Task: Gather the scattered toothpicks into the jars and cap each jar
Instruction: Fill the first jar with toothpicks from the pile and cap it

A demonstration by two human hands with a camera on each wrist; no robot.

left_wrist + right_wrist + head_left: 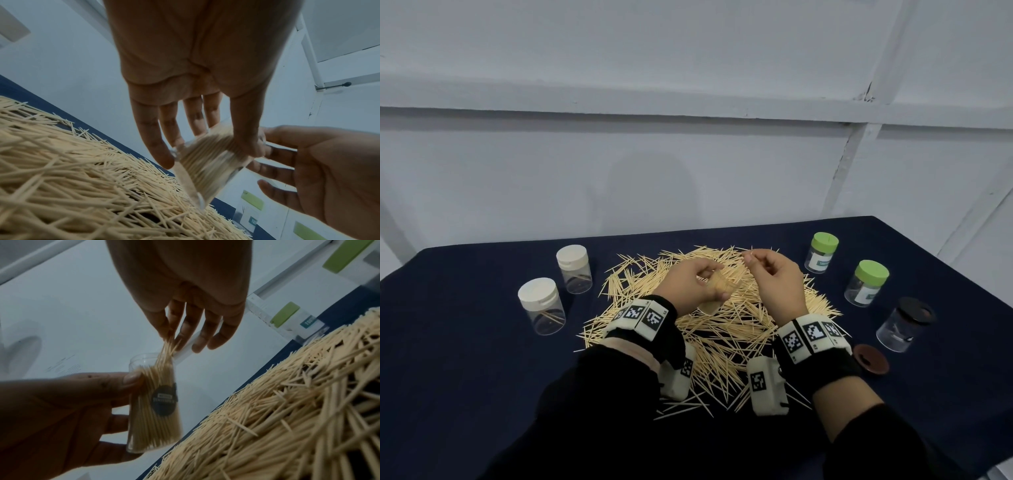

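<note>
Visibly, 5 capped jars (574,269), 1 loose lid (870,359).

I wear black long sleeves (599,394) and black wristbands (822,363), each carrying white blocks (768,385) printed with black-and-white square marker codes.

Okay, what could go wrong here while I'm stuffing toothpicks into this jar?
1. The jar in your left hand looks nearly full and tilted, so new sticks may jam or slide back out.
2. The bunch pinched by your right hand fans out at the mouth, so some may miss.
3. The loose lid lies near your right wrist and could get knocked.
</note>
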